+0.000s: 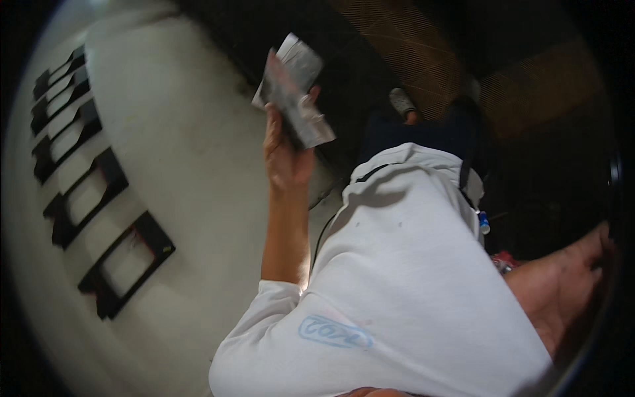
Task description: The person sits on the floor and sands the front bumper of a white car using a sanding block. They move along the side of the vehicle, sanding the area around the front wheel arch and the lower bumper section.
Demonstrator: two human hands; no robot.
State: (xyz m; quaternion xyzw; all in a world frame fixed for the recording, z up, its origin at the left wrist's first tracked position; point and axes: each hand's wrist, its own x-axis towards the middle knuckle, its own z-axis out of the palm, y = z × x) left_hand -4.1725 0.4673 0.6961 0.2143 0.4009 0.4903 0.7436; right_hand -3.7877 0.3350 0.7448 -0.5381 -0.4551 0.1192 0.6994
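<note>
My left hand is closed around a few thin, flat packets. They look like grey, partly clear plastic with faint reddish marks, one overlapping another at an angle. I cannot make out what is inside them. The hand is raised over the edge of a pale table. At the far right, my right hand is out to the side near the dark rim of the picture. Shadow hides its fingers, so I cannot see whether it holds anything.
Several black rectangular frames with open middles lie in a row along the left of the pale table. A dark cable runs by the table edge. Beside my right hip are a small blue-and-white item and something red.
</note>
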